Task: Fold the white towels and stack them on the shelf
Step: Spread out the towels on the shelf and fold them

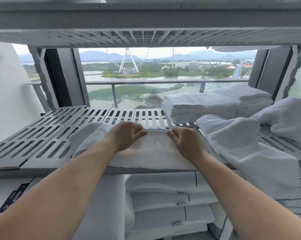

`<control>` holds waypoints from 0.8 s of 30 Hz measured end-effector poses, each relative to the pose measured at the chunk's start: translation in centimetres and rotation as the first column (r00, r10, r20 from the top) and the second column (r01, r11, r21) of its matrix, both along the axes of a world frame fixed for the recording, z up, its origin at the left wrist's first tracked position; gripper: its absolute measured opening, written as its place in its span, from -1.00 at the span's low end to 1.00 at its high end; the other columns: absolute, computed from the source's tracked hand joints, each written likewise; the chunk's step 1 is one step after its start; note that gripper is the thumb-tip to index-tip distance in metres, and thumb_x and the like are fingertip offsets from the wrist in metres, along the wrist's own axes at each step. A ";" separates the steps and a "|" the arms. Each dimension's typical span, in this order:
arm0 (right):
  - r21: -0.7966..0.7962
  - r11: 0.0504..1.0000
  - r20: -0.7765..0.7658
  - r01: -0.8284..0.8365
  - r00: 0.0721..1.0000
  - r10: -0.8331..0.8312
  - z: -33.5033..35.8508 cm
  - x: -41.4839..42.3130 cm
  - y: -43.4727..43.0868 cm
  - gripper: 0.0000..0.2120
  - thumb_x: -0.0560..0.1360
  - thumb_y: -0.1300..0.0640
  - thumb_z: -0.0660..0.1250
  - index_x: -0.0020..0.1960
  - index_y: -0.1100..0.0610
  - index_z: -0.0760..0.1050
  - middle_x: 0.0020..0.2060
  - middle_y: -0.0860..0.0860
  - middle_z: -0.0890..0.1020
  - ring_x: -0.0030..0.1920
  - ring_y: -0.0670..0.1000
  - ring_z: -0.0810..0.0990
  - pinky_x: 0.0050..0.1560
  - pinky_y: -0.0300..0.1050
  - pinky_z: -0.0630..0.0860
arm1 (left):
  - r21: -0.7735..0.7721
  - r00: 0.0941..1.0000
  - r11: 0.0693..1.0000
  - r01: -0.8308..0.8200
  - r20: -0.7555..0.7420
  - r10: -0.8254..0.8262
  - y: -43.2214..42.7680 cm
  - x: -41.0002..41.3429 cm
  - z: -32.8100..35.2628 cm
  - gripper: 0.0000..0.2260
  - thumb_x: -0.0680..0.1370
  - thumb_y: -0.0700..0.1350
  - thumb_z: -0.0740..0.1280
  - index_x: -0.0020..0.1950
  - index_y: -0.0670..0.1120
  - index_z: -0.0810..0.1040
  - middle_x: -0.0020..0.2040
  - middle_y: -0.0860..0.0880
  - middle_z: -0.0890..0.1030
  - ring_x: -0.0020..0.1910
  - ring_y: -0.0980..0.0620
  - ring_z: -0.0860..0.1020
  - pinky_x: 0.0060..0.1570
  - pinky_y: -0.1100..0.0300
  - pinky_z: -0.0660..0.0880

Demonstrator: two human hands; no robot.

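Leftward first: grey slatted plastic shelf [42, 135], bare on that side. Centre: white terry towel being folded [146, 153], lying at the shelf's front edge, its far hem raised in a small arch. Left hand [127, 134] pinches the hem's left end; right hand [184, 139] pinches its right end, both clenched on cloth. Judged soft, limp and light, not slippery; it probably sags between holds, so corners and hem ends are the places to take it. Right: loose white towel heap [241, 144] draped over the shelf edge; behind it, stack of folded white towels [182, 106].
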State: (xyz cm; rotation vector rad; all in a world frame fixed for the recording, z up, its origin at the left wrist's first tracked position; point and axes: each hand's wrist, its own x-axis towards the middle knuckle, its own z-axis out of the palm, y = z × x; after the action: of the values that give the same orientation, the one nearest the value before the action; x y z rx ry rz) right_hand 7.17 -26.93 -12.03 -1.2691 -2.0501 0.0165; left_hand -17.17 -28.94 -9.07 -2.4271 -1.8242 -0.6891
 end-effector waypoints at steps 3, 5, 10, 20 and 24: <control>0.111 0.989 0.043 0.103 0.993 -0.108 1.2 -0.2 0.3 -0.67 0.63 -0.14 0.19 -0.19 0.05 0.48 -0.32 0.07 0.64 -0.21 0.19 0.61 -0.28 -0.05 0.41 | 0.130 0.999 0.991 -0.013 -0.048 0.019 -0.4 0.6 1.1 -0.59 0.64 0.14 0.25 -0.34 0.01 0.30 -0.45 0.06 0.41 -0.40 0.01 0.42 -0.27 0.07 0.42; 0.181 0.974 0.047 0.137 0.988 -0.147 1.8 -0.4 0.7 -0.66 0.63 -0.15 0.18 -0.14 0.06 0.51 -0.31 0.06 0.65 -0.23 0.20 0.63 -0.30 -0.08 0.36 | 0.211 0.993 0.977 -0.013 -0.113 0.038 -0.3 0.9 1.9 -0.60 0.65 0.15 0.22 -0.32 0.02 0.28 -0.45 0.04 0.41 -0.38 -0.07 0.49 -0.26 0.04 0.50; 0.285 0.936 0.068 0.208 0.969 -0.236 3.1 -0.6 2.9 -0.67 0.64 -0.14 0.16 -0.09 0.06 0.51 -0.30 0.05 0.65 -0.25 0.18 0.64 -0.33 -0.08 0.43 | 0.298 0.971 0.955 -0.008 -0.227 0.079 2.1 1.0 3.6 -0.59 0.56 0.37 0.18 -0.20 0.04 0.39 -0.32 -0.07 0.56 -0.20 -0.17 0.60 -0.20 0.05 0.55; 0.316 0.905 0.109 0.285 0.937 -0.333 4.5 -1.1 10.8 -0.73 0.63 -0.10 0.22 0.03 0.08 0.54 -0.18 0.05 0.66 -0.16 0.15 0.63 -0.23 -0.07 0.51 | 0.274 0.923 0.955 0.111 -0.385 0.004 12.7 -0.2 5.4 -0.55 0.52 0.38 0.25 0.14 0.05 0.54 -0.07 -0.07 0.66 -0.02 -0.16 0.63 -0.20 0.12 0.34; 0.269 0.920 0.171 0.286 0.926 -0.338 3.8 -1.8 14.5 -0.77 0.62 -0.05 0.23 0.03 0.08 0.55 -0.12 0.05 0.66 -0.09 0.15 0.63 -0.10 -0.06 0.48 | 0.174 0.921 0.983 0.058 -0.389 0.015 17.1 -0.6 4.5 -0.64 0.53 0.28 0.31 0.12 0.04 0.51 0.00 -0.08 0.64 0.06 -0.17 0.60 -0.13 0.11 0.38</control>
State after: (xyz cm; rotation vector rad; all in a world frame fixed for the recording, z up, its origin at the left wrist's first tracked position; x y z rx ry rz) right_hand 5.38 -12.47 -8.22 -1.4795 -1.9262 -0.5236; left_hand -17.73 -11.87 -4.58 -2.2649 -1.5109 -0.3218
